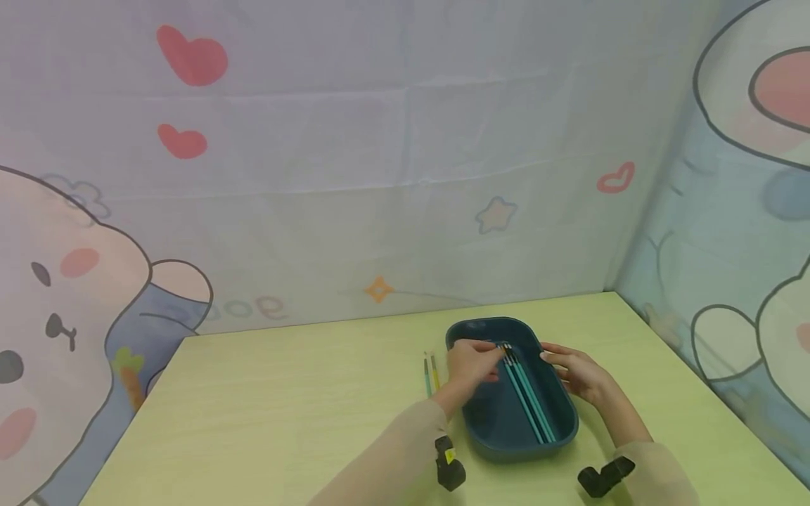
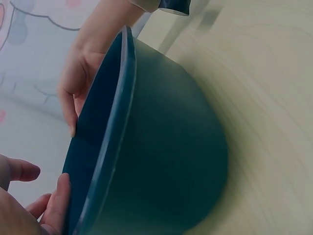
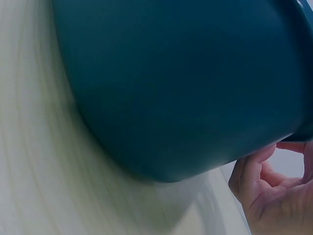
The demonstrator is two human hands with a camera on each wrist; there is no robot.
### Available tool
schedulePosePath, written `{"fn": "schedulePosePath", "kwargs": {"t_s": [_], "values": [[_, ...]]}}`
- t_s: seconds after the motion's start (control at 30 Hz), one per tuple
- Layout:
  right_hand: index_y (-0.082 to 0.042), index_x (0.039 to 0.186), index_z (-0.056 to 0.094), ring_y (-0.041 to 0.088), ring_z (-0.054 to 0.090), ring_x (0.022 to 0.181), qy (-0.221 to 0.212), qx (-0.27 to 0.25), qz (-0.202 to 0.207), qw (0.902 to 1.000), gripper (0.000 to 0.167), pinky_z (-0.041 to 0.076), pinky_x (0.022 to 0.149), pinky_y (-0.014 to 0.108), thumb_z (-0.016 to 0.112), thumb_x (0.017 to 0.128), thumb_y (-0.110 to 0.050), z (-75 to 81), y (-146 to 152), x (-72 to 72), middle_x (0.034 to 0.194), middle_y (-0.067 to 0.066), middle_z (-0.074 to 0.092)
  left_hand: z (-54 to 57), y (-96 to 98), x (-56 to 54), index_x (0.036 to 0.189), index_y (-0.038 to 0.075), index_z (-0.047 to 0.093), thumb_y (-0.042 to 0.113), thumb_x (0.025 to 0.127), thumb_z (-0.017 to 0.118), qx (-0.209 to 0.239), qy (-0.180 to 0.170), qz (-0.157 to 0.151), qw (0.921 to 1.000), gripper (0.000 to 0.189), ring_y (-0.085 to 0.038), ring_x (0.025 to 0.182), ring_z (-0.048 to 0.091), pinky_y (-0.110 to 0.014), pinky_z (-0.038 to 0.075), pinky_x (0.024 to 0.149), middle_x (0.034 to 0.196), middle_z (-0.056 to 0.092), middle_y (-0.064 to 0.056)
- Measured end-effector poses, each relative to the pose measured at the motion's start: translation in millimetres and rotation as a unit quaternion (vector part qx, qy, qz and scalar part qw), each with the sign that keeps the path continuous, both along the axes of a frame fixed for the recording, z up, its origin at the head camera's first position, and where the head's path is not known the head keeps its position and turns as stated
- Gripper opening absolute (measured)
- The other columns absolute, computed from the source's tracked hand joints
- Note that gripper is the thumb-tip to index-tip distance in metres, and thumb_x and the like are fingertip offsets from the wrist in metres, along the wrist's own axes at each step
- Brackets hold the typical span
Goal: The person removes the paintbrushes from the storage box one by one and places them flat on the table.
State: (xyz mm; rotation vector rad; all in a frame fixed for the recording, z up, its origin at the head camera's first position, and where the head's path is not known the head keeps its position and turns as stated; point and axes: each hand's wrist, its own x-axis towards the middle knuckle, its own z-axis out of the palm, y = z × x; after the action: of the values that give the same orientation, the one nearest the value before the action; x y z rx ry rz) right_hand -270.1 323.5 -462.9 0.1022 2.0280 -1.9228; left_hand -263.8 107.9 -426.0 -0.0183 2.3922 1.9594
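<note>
A dark teal plastic basin (image 1: 500, 450) with rounded corners stands on the table. Several thin sticks with teal handles (image 1: 528, 397), which look like paintbrushes, lie lengthwise inside it with their dark tips toward the back. My left hand (image 1: 471, 365) reaches over the left rim, its fingers beside those tips. In the left wrist view a gap shows between the left thumb (image 2: 24, 170) and fingers (image 2: 57, 203). My right hand (image 1: 579, 372) grips the basin's right rim, thumb on top. Its fingers (image 3: 252, 171) curl against the outer wall.
Left of the basin, partly behind my left wrist, lie a green-handled stick (image 1: 427, 378) and a yellow-handled one (image 1: 435, 372). The pale yellow table (image 1: 285, 407) meets a printed cloth (image 1: 316, 176) at the back. A black wrist camera (image 1: 449, 464) sits on the left sleeve.
</note>
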Motion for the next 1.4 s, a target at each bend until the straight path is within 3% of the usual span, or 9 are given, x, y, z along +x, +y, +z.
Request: {"fn": "schedulePosePath", "kwargs": {"t_s": [0.17,0.5,0.7,1.03,1.4], "values": [[0.001,0.150,0.022,0.003,0.063,0.090,-0.001,0.001,-0.003,1.0000,0.068,0.057,0.074,0.022,0.054,0.097,-0.027,0.6,0,-1.8,0.101,-0.012,0.062,0.7,4.2,-0.6,0.097,0.001,0.074,0.013,0.081,0.070,-0.012,-0.001,0.001,0.9999,0.020,-0.019,0.055,0.069,-0.024,0.059,0.050,0.080,0.074,-0.009],[0.002,0.151,0.020,0.002,0.063,0.090,0.001,-0.004,0.003,1.0000,0.069,0.058,0.074,0.022,0.054,0.098,-0.027,0.1,-2,-1.7,0.103,-0.012,0.060,-3.2,14.8,-1.6,0.093,0.000,0.075,0.013,0.080,0.072,-0.029,-0.017,0.016,0.9993,0.018,-0.014,0.052,0.067,-0.023,0.058,0.048,0.079,0.074,-0.008],[0.003,0.150,0.021,0.001,0.063,0.090,0.000,-0.008,-0.002,1.0000,0.069,0.058,0.074,0.021,0.055,0.097,-0.026,0.4,-2,-1.5,0.103,-0.012,0.061,-4.7,19.4,-1.9,0.094,-0.001,0.074,0.014,0.079,0.073,-0.038,-0.025,0.020,0.9988,0.021,-0.016,0.053,0.068,-0.024,0.058,0.049,0.082,0.073,-0.008],[0.003,0.151,0.019,0.001,0.062,0.091,0.003,-0.001,-0.002,1.0000,0.070,0.057,0.075,0.021,0.054,0.098,-0.028,3.7,-2,0.9,0.118,-0.003,0.055,-4.9,23.7,-1.6,0.096,0.000,0.073,0.013,0.079,0.073,-0.038,-0.036,0.018,0.9985,0.022,-0.017,0.054,0.068,-0.026,0.059,0.051,0.079,0.072,-0.006],[0.002,0.151,0.021,0.002,0.062,0.090,-0.002,-0.004,-0.008,1.0000,0.069,0.056,0.073,0.020,0.054,0.097,-0.026,0.3,-1,2.1,0.116,-0.005,0.054,-8.9,27.9,-0.7,0.102,-0.004,0.071,0.015,0.078,0.075,-0.060,-0.057,0.024,0.9963,0.032,-0.021,0.062,0.071,-0.025,0.060,0.053,0.082,0.072,-0.010]]}}
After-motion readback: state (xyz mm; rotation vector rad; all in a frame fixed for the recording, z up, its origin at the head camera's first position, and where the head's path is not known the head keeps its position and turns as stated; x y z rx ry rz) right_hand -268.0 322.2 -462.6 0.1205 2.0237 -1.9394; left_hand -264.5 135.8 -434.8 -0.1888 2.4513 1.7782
